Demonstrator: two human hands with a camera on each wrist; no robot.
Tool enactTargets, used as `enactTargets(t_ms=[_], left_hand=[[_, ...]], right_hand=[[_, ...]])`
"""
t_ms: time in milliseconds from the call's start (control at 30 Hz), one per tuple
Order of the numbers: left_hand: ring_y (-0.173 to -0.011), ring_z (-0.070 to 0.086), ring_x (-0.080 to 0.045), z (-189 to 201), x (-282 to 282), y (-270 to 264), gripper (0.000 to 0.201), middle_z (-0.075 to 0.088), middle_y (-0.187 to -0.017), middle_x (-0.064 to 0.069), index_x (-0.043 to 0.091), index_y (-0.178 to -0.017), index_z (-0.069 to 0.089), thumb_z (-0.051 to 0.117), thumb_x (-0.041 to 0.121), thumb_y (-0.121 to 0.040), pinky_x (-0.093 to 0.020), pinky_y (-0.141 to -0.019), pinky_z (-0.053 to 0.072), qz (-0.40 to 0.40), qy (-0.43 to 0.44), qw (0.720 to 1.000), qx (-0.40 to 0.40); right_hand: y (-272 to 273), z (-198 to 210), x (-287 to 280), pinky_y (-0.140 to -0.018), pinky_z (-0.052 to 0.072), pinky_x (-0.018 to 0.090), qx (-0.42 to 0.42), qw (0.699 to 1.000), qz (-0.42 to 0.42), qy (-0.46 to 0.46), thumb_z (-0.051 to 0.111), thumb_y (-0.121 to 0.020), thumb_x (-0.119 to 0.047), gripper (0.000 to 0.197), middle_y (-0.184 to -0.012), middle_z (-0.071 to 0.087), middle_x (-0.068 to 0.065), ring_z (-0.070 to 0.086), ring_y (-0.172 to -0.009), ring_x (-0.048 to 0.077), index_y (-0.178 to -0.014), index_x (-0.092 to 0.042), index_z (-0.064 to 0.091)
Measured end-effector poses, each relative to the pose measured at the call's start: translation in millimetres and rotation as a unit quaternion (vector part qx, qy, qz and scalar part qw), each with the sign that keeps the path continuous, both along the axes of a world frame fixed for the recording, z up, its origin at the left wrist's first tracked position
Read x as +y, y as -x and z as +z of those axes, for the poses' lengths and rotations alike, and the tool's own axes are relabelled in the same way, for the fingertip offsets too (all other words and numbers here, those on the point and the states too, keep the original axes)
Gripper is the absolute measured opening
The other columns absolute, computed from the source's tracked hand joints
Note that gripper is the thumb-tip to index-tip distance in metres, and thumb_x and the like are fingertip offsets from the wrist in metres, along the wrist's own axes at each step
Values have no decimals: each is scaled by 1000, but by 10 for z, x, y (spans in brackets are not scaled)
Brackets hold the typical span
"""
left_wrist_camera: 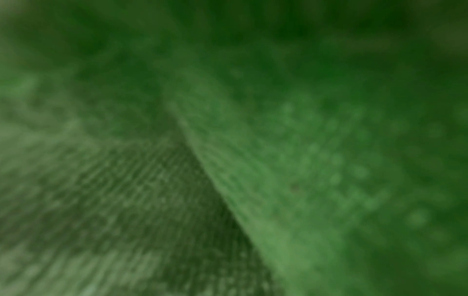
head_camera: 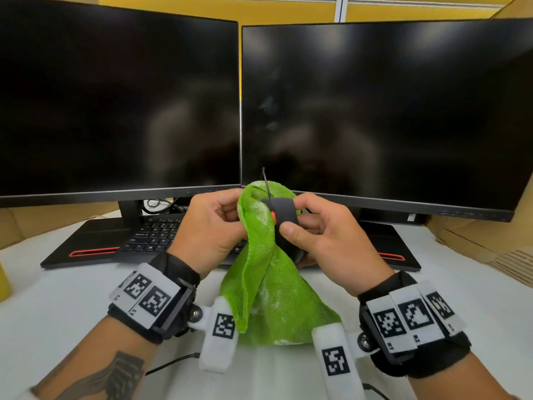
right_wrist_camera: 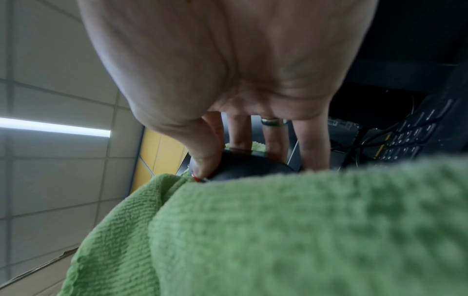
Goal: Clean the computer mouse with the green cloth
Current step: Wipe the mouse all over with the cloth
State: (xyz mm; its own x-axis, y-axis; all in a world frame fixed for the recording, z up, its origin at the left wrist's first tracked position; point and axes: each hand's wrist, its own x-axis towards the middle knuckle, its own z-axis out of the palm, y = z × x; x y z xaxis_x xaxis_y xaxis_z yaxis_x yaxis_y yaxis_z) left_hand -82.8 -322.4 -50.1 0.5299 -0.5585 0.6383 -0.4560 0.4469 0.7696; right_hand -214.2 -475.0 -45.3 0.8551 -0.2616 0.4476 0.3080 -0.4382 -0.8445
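A black computer mouse (head_camera: 284, 216) with a red scroll wheel is held up above the desk, its cable rising in front of the right monitor. My right hand (head_camera: 314, 229) grips it, thumb on top beside the wheel and fingers round the far side. In the right wrist view the mouse (right_wrist_camera: 250, 166) shows under my thumb. My left hand (head_camera: 215, 223) pinches the green cloth (head_camera: 268, 287) against the mouse's left side. The cloth drapes down to the desk between my wrists. Blurred green cloth (left_wrist_camera: 278, 160) fills the left wrist view and hides the left fingers.
Two dark monitors (head_camera: 121, 105) stand side by side at the back. A black keyboard (head_camera: 155, 235) lies under them behind my hands. The white desk surface (head_camera: 57, 298) spreads in front. Cardboard (head_camera: 476, 243) sits at the right edge. A thin black cable (head_camera: 170, 363) runs near my left forearm.
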Motion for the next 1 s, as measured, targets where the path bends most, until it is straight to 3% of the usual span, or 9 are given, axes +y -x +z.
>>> enactTargets(t_ms=[133, 267, 467, 567, 633, 767, 833, 900, 1000], left_hand=[[-86, 75, -8, -36, -18, -41, 35, 81, -92, 0, 3, -104, 74, 81, -14, -73, -23, -78, 61, 29, -10, 999, -24], [-81, 74, -9, -50, -31, -47, 33, 80, -89, -1, 1, -103, 75, 79, -17, -75, -26, -74, 61, 41, -6, 999, -19], [-74, 73, -7, -44, -50, -23, 30, 80, -83, 1, 1, -101, 75, 75, -18, -78, -23, -67, 60, 50, 6, 999, 1], [-80, 74, -5, -32, -55, 11, 32, 81, -88, 3, 4, -105, 74, 79, -8, -77, -21, -72, 60, 31, 4, 999, 6], [-88, 74, -6, -29, -54, 27, 38, 81, -95, 3, 7, -109, 73, 82, -1, -73, -22, -79, 60, 27, -7, 1000, 1], [-95, 74, -10, -46, -49, 24, 46, 81, -103, -3, 14, -109, 72, 82, -12, -73, -33, -85, 61, 43, -21, 999, -13], [-95, 74, -11, -55, -48, 24, 45, 79, -106, -6, 15, -109, 72, 83, -10, -73, -34, -84, 61, 51, -18, 998, -21], [-95, 74, -9, -57, -55, 25, 43, 80, -103, 0, 16, -109, 73, 81, -10, -77, -27, -81, 61, 61, -14, 997, -35], [-88, 73, -1, -50, -68, 35, 41, 80, -94, 12, 20, -107, 73, 74, -13, -82, -16, -77, 56, 74, 1, 997, -37]], right_hand=[[-34, -39, -12, -78, 62, 42, -2, 1000, 4, 22, 65, -100, -10, 17, -99, 82, 5, 78, -86, 26, -114, -19, 68], [-64, -61, -18, -90, 60, 51, -20, 999, 0, 40, 66, -98, -12, 17, -99, 82, 3, 77, -93, 31, -113, -19, 69], [-65, -55, 3, -76, 61, 47, -16, 999, -10, 42, 66, -99, -11, 16, -89, 80, -2, 71, -72, 28, -109, -23, 68], [-55, -35, -6, -81, 62, 53, -23, 999, -19, 34, 66, -97, -17, 18, -97, 82, 3, 76, -82, 28, -113, -21, 69], [-44, -26, -20, -83, 62, 57, -21, 999, -23, 16, 65, -100, -11, 19, -100, 82, 4, 78, -89, 33, -117, -19, 68], [-41, -23, -20, -77, 62, 61, -19, 999, -33, 26, 64, -100, -14, 20, -100, 82, 2, 74, -88, 45, -117, -23, 68], [-42, -17, -8, -82, 61, 60, -22, 999, -37, 32, 64, -98, -20, 25, -104, 82, -1, 77, -90, 36, -121, -26, 69], [-36, -1, 8, -91, 60, 56, -24, 999, -33, 35, 64, -95, -26, 35, -112, 81, -5, 77, -101, 21, -129, -29, 70], [-32, 6, 22, -99, 58, 47, -30, 999, -14, 27, 64, -101, -19, 41, -121, 78, -4, 74, -111, 13, -141, -24, 64]])
